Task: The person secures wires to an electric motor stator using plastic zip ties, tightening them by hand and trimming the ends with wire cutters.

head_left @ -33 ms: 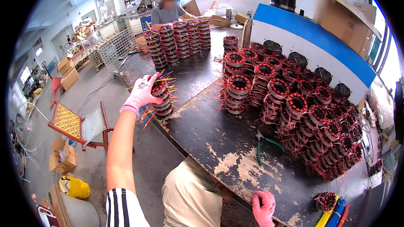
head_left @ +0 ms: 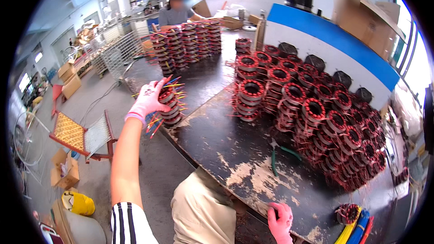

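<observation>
My left hand (head_left: 150,100), in a pink glove, wraps its thumb and fingers round the top of a short stack of motor stators (head_left: 171,116) near the table's left edge. Yellow, blue and red wire ends stick out from this stack; my palm hides its left side. My right hand (head_left: 281,220), also gloved in pink, rests at the near table edge with its fingers curled and nothing visible in them. Green-handled pliers (head_left: 274,160) lie open on the worn dark tabletop (head_left: 203,140), beyond my right hand.
Many red-wound stators (head_left: 314,108) are piled on the right. Taller stator stacks (head_left: 187,45) stand at the far end, before a seated person (head_left: 174,14). A single stator (head_left: 347,213) lies beside yellow, blue and red wires (head_left: 361,226). A woven chair (head_left: 81,133) stands left.
The whole view has shifted slightly, so everything appears a little farther left. Both hands keep their places against the table and the stack.
</observation>
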A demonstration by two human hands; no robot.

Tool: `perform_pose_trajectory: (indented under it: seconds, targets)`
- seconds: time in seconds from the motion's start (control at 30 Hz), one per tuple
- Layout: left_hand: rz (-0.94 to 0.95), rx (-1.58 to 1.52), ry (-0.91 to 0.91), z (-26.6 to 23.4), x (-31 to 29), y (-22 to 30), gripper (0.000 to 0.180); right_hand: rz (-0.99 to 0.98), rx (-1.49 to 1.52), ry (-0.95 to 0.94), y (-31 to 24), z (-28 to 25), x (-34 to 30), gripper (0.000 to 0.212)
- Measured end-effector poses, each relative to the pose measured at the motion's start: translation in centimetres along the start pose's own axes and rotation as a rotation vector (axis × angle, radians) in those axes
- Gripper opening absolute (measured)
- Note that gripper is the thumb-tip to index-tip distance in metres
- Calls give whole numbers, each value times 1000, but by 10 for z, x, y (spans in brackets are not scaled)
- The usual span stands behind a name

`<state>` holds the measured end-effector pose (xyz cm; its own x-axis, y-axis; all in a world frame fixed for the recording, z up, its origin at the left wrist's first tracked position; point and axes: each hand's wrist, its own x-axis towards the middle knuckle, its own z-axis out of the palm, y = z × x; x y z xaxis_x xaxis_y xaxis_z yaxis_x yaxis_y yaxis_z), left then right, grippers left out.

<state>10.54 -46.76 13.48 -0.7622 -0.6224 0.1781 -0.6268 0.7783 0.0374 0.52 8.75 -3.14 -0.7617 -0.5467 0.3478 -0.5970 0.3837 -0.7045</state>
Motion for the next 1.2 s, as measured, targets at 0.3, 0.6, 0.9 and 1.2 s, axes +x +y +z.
perform_pose_trajectory:
  seconds: [0.3, 0.6, 0.9, 1.2]
  targets:
    - [396, -434, 463, 18, -75, 130, 84, -5, -193, 254, 19, -132, -8, 25]
    - [900, -671, -43, 107, -208, 319, 76, 260, -831, 247, 108, -267, -77, 60]
    - [1180, -739, 68, 74, -267, 387, 64, -93, -671, 207, 88, -234, -46, 32]
    - [1038, -921, 188, 112, -292, 402, 66, -183, -325, 56, 31, -70, -35, 25]
